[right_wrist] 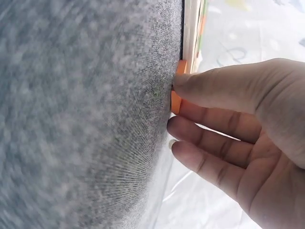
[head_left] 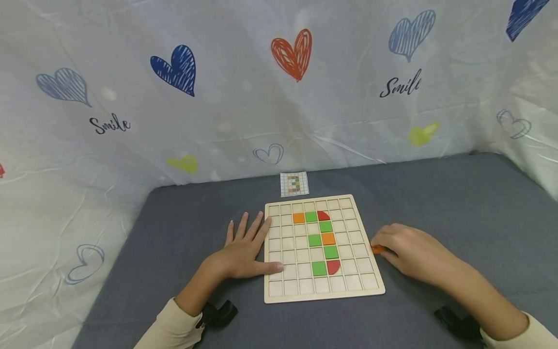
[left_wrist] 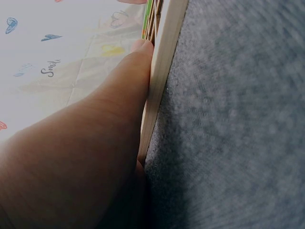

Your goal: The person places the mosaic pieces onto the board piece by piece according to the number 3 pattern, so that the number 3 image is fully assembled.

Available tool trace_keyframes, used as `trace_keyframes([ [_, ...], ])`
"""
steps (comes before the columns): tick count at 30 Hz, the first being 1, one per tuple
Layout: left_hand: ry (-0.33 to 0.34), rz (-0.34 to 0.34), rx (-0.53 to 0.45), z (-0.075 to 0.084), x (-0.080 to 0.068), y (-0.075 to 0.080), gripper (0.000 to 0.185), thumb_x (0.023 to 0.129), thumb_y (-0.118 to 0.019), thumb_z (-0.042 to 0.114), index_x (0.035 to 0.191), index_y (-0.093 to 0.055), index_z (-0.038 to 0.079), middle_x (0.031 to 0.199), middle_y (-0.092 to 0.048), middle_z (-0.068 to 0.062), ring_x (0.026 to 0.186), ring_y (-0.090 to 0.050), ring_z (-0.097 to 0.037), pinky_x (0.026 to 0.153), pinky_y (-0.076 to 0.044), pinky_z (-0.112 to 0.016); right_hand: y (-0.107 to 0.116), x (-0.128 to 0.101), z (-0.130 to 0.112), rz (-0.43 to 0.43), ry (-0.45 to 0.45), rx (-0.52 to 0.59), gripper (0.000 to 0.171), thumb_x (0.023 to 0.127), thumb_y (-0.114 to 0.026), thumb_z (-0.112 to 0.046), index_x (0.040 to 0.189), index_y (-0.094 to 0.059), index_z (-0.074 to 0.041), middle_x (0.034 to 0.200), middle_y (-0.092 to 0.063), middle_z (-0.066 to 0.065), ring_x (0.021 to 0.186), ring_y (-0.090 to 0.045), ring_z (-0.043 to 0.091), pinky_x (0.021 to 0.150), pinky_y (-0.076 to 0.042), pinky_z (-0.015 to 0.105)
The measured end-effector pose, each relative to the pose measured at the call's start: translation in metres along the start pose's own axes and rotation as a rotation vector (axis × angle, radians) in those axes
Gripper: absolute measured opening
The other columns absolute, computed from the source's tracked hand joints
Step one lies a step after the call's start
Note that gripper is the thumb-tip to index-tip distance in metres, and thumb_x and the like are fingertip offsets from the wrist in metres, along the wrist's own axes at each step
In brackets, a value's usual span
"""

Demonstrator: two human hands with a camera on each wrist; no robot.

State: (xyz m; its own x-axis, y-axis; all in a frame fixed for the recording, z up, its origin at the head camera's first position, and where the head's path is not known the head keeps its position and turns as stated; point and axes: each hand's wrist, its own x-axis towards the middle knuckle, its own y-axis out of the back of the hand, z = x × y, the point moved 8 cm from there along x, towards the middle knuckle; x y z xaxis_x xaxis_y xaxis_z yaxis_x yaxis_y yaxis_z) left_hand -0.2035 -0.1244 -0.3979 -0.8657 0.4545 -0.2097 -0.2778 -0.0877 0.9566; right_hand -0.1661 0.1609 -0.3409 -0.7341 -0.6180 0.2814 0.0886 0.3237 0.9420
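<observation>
**Hands at a wooden grid board**

Grey felt tabletop (head_left: 436, 203) carries a pale wooden grid board (head_left: 279, 293). Its left edge is pressed by the flat, relaxed left hand (head_left: 244, 252). A small orange tile (head_left: 378, 249) is pinched by the right hand (head_left: 410, 252) beside the board's right edge.

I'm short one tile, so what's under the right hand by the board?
An orange tile pokes out beneath the right hand, beside the wooden board. The fingers cover most of it, so its shape stays hidden.

Small orange tile (head_left: 378, 249) beside board (head_left: 368, 291)
</observation>
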Motion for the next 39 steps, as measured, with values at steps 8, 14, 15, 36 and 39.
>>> trace_keyframes([
  [8,-0.002,0.004,0.005,0.001,-0.001,0.000,0.107,0.066,-0.032,0.086,0.146,0.006,0.025,0.150,0.009,-0.003,0.133,0.015,-0.032,0.098,0.008,-0.060,0.003,0.001,-0.003,0.017,0.015,0.023,0.019,0.070,-0.076,-0.010,0.082,-0.067,-0.022,0.083,-0.058,-0.014,0.074,-0.051,0.000,0.061,-0.045,0.025],
  [14,-0.005,0.003,0.014,0.000,0.000,-0.001,0.106,0.066,-0.032,0.086,0.146,0.005,0.026,0.150,0.008,-0.003,0.133,0.014,-0.032,0.098,0.006,-0.061,0.003,0.004,-0.017,-0.005,0.039,0.066,0.018,0.071,-0.073,-0.007,0.084,-0.066,-0.019,0.084,-0.054,-0.012,0.074,-0.048,0.002,0.061,-0.045,0.024],
  [15,-0.005,0.002,0.014,-0.001,0.000,-0.001,0.106,0.066,-0.032,0.086,0.146,0.005,0.026,0.150,0.008,-0.002,0.133,0.014,-0.032,0.098,0.006,-0.061,0.002,0.005,-0.020,-0.011,0.042,0.073,0.018,0.072,-0.073,-0.008,0.084,-0.066,-0.019,0.084,-0.054,-0.012,0.074,-0.047,0.002,0.061,-0.045,0.023],
  [36,0.008,-0.004,0.010,-0.001,0.001,-0.002,0.106,0.067,-0.036,0.084,0.146,0.007,0.026,0.150,0.010,-0.002,0.133,0.016,-0.032,0.098,0.009,-0.059,-0.012,0.040,-0.081,-0.034,0.235,0.103,0.016,0.074,-0.065,-0.005,0.074,-0.061,-0.020,0.071,-0.044,-0.014,0.066,-0.041,0.004,0.057,-0.039,0.020],
  [39,0.007,-0.004,0.010,0.000,0.001,-0.001,0.106,0.067,-0.037,0.084,0.146,0.006,0.026,0.150,0.009,-0.002,0.133,0.015,-0.033,0.098,0.009,-0.059,-0.015,0.044,-0.086,-0.044,0.239,0.110,0.014,0.076,-0.067,-0.007,0.072,-0.061,-0.020,0.069,-0.041,-0.015,0.064,-0.040,0.004,0.057,-0.038,0.019],
])
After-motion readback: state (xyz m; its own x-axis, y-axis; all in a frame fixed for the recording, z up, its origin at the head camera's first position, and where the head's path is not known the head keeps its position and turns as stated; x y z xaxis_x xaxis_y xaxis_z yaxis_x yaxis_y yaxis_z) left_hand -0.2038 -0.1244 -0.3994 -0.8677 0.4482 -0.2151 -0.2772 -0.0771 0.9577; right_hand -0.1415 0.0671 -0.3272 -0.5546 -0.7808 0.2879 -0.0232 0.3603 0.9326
